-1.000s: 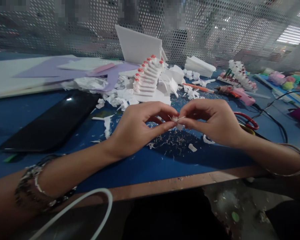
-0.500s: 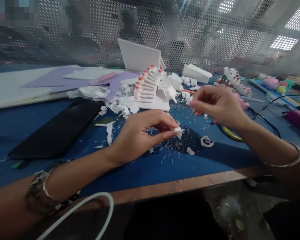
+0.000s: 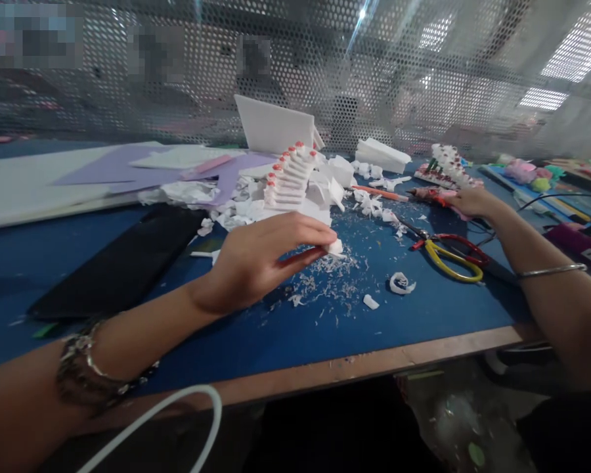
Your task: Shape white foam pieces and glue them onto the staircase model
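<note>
My left hand pinches a small white scrap, which looks like foam, between thumb and fingertips, just above the blue table top. Farther off at the right, my right hand is closed around the back part of a pink glue gun, whose dark tip points left. Behind my left hand stands a small white model staircase with red pieces along its edge. Fine white shavings lie under and around my left fingers.
Scissors with yellow and red handles lie near my right forearm. An orange pen-like tool lies among white scraps. At left are a black phone-like slab and purple sheets. A white foam board stands behind the staircase.
My right hand has moved away from my left, out to the right, and taken hold of the glue gun. The scissors have come into fuller view. My left hand keeps its pinch on the scrap.
</note>
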Motion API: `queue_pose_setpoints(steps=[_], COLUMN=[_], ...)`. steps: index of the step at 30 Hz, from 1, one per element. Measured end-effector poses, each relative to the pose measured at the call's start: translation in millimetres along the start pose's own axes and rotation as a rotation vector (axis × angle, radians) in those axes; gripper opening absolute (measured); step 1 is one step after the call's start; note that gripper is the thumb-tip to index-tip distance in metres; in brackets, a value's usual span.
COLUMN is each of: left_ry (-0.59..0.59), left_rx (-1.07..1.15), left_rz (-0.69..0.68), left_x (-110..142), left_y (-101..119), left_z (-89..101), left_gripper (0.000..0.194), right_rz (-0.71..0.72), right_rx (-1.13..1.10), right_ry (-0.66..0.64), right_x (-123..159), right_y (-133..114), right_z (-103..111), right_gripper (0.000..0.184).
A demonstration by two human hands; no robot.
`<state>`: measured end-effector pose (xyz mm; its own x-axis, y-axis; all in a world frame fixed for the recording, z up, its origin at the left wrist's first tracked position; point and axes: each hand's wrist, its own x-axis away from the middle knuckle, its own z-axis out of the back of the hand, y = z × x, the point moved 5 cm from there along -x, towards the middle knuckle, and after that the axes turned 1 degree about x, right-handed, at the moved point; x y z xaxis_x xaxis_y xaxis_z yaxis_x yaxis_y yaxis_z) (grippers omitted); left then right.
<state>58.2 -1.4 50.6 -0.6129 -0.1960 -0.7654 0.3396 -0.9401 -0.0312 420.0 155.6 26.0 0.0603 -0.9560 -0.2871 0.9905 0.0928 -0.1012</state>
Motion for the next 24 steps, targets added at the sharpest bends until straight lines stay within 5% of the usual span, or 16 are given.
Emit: queue_pose_setpoints(steps=[3,8,11,18,24], left_ry=[-0.019,-0.031,-0.036,-0.019,-0.036], left_rx=[-0.026,-0.132,-0.222,-0.363,-0.406], left_rz=[-0.031,-0.097,-0.157,-0.168,-0.155], left_x=[0.5,3.1,4.5,4.9,6.4], left_y=[-3.4,-7.8,-8.6,-12.4,-16.0], left_z=[1.4,3.9,4.5,6.6,5.6], left_gripper=[0.016,0.018,0.020,0.014,0.013], right_rz=[-0.026,-0.041,0.019,0.266,0.389], right_rx=[0.085,0.143,0.114,-0.104,-0.085], right_ry=[0.001,0.296,0.386,0.299,0.251], right_x=[1.3,11.3,21.3,47.2,58.8], right_y=[-5.0,-39.6,-72.7,-136.7,-157.0], right_z=[1.2,29.5,39.5,45.4,43.3], right_gripper=[0.025,0.044,0.038,0.033,0.045])
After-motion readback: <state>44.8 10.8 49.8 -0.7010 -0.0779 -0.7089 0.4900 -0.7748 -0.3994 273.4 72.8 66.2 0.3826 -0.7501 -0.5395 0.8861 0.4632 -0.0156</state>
